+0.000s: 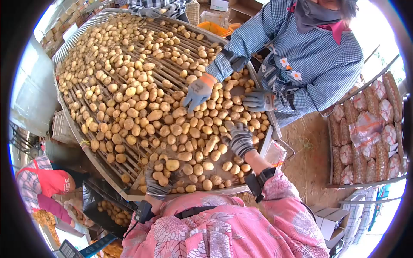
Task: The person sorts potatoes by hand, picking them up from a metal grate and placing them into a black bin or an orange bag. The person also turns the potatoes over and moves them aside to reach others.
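Potatoes (155, 115) cover a slatted sorting table (165, 76) in front of me. In a grey striped glove, my left hand (155, 185) is at the near edge, its fingers curled around a few potatoes (158, 176). My right hand (241, 140), gloved alike, reaches palm down over the potatoes at the right side. Its fingers are spread and touch the pile; no potato shows in its grasp. Close by, a co-worker's gloved hand (200, 92) reaches onto the potatoes, and that person's other gloved hand (257, 101) rests at the table's right edge.
Another person's gloved hands (160, 11) work at the far end. Filled net sacks (368, 129) are stacked on a rack at right. A black container (95, 202) with potatoes stands below left, near a person in red (53, 182). An open carton (331, 221) is at lower right.
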A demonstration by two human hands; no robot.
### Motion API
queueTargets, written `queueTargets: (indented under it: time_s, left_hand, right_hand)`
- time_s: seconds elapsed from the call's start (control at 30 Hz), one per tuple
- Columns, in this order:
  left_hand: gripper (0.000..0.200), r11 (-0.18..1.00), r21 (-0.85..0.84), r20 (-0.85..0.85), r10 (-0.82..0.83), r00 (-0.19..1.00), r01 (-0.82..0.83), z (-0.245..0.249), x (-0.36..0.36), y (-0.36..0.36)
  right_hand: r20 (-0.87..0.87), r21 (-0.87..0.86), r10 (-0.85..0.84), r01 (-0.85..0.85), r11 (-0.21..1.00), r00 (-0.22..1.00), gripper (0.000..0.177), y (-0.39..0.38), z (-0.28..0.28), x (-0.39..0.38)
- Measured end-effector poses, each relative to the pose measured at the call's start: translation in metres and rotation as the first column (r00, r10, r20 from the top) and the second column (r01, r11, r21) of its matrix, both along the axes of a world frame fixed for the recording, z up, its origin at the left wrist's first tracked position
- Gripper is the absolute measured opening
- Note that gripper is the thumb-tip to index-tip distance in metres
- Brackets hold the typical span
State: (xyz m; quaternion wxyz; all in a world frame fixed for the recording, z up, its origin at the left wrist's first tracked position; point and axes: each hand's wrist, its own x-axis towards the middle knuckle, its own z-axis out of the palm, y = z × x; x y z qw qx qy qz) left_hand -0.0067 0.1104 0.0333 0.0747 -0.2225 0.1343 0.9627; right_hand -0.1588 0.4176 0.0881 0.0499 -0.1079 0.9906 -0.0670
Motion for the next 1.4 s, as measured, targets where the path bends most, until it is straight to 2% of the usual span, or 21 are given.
queueTargets:
  time_s: [0.03,0.13,0.23,0.33,0.43,0.47,0.5,0.57,0.67,0.77,0.8,0.93,1.03,1.07,1.13,1.17,1.2,1.23,1.3,1.37,1.4]
  left_hand:
    - [0.045,0.999,-0.025,-0.011,0.047,0.999,-0.047,-0.009,0.000,0.000]
    - [0.047,0.996,-0.045,0.008,0.081,0.997,-0.080,0.021,-0.001,0.014]
    - [0.048,0.999,-0.014,-0.028,0.049,0.998,-0.049,0.020,-0.002,0.013]
    - [0.037,0.998,-0.054,-0.013,-0.015,1.000,0.014,0.016,-0.013,0.011]
    - [0.034,0.979,-0.205,-0.026,0.001,1.000,-0.006,0.000,-0.026,0.003]
    - [0.039,0.987,-0.162,0.008,-0.012,1.000,0.013,0.000,-0.029,0.000]
    - [0.043,0.992,-0.123,0.043,-0.023,0.999,0.028,0.001,-0.030,-0.003]
    - [0.042,0.988,-0.143,0.019,-0.065,0.998,0.067,0.025,-0.028,-0.001]
    - [0.038,0.983,-0.143,-0.016,-0.120,0.993,0.116,0.035,-0.034,-0.004]
    - [0.040,0.981,-0.152,0.035,-0.120,0.992,0.124,0.027,-0.038,-0.010]
    - [0.042,0.877,-0.463,-0.060,-0.170,0.984,0.124,0.012,-0.040,-0.016]
    - [0.047,0.970,-0.090,0.004,-0.225,0.974,0.224,0.047,-0.054,0.000]
    - [0.046,0.969,-0.056,0.004,-0.242,0.970,0.241,0.048,-0.058,0.005]
    - [0.049,0.948,-0.193,-0.068,-0.271,0.960,0.253,0.048,-0.061,0.011]
    - [0.051,0.952,-0.101,-0.048,-0.296,0.954,0.290,0.051,-0.068,0.018]
    - [0.052,0.946,-0.007,-0.035,-0.323,0.946,0.323,0.054,-0.074,0.024]
    - [0.054,0.938,0.006,-0.019,-0.345,0.938,0.345,0.050,-0.082,0.030]
    - [0.054,0.931,-0.057,-0.051,-0.363,0.930,0.360,0.046,-0.088,0.038]
    - [0.044,0.792,-0.445,-0.172,-0.533,0.828,0.418,0.057,-0.115,0.059]
    - [0.037,0.256,-0.965,-0.213,-0.661,0.720,-0.050,0.078,-0.122,0.094]
    - [0.042,0.319,-0.946,-0.275,-0.689,0.670,-0.060,0.086,-0.119,0.114]
  right_hand:
    - [0.147,0.021,-0.155,0.154,0.988,0.977,0.069,0.015,-0.013,-0.003]
    - [0.406,0.191,-0.156,0.083,0.978,0.900,0.087,-0.003,-0.024,0.014]
    - [0.424,0.090,0.040,-0.086,0.992,0.905,0.086,-0.029,-0.026,0.038]
    - [0.312,-0.351,0.312,-0.196,0.915,0.897,0.075,-0.025,-0.033,0.051]
    - [0.584,-0.341,0.383,-0.212,0.916,0.716,0.071,-0.005,-0.029,0.011]
    - [0.631,-0.063,0.174,-0.173,0.983,0.756,0.069,0.005,-0.020,-0.007]
    - [0.618,0.216,-0.035,-0.126,0.968,0.785,0.068,0.016,-0.013,-0.020]
    - [0.181,0.105,-0.303,0.288,0.952,0.936,0.071,0.052,-0.029,-0.023]
    - [0.232,0.062,-0.434,0.432,0.900,0.871,0.081,0.047,-0.050,-0.029]
    - [0.416,0.125,-0.270,0.240,0.963,0.868,0.082,-0.004,-0.029,0.003]
    - [0.373,0.031,-0.207,0.211,0.977,0.904,0.080,-0.006,-0.036,0.017]
    - [0.297,-0.022,-0.087,0.098,0.995,0.951,0.064,0.008,-0.029,0.027]
    - [0.328,-0.067,-0.026,0.050,0.997,0.944,0.047,0.018,-0.004,0.017]
    - [0.304,-0.196,-0.043,0.106,0.975,0.952,0.047,0.019,-0.008,0.018]
    - [0.285,-0.324,-0.071,0.166,0.931,0.956,0.047,0.012,-0.006,0.023]
    - [0.559,-0.634,-0.054,0.469,0.614,0.827,0.050,-0.001,0.007,0.029]
    - [0.741,-0.672,0.110,0.727,0.141,0.663,0.053,-0.012,0.013,0.035]
    - [0.735,-0.600,0.300,0.789,-0.128,0.608,0.063,-0.019,0.007,0.047]
    - [0.676,-0.351,0.557,0.875,-0.334,0.483,0.073,-0.037,0.021,0.060]
    - [0.543,-0.270,0.665,0.856,-0.440,0.513,0.067,-0.047,0.023,0.065]
    - [0.501,-0.220,0.644,0.804,-0.552,0.579,0.063,-0.051,0.016,0.065]
